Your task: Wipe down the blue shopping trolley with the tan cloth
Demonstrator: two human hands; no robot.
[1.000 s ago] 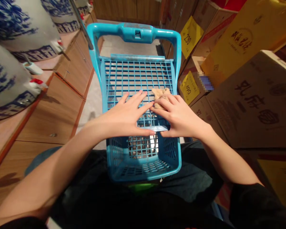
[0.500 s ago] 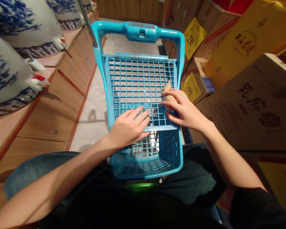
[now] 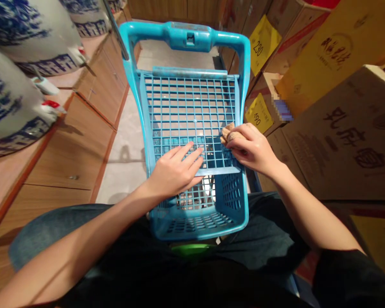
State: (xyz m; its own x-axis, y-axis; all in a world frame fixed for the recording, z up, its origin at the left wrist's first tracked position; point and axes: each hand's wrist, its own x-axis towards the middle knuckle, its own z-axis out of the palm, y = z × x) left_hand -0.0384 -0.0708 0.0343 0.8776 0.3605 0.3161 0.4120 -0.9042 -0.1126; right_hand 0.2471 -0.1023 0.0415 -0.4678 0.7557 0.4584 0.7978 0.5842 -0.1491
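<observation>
A blue plastic shopping basket cart [image 3: 192, 231] stands between my knees, with a blue grid panel [image 3: 179, 102] across its upper part. My left hand [image 3: 176, 170] lies flat on the lower left of the panel, fingers spread. On the panel's right side my right hand [image 3: 252, 149] is closed round a crumpled tan cloth [image 3: 227, 131], part of which sticks out beyond the fingers. The cart's thick handle [image 3: 190, 37] arches at the far end. Through the grid and the open lower part, the basket's inside shows.
Left, white-and-blue ceramic jars [image 3: 48, 34] with small taps stand on a wooden cabinet [image 3: 64, 149]. Cardboard boxes [image 3: 346, 141] are stacked close on the right, with yellow price signs [image 3: 265, 45]. A thin metal pole [image 3: 116, 30] rises at the handle's left. Pale tiled floor [image 3: 120, 149] runs beneath.
My right hand has gathered its fingers round the cloth, which is more bunched and slightly lower. My left hand stays in place on the panel.
</observation>
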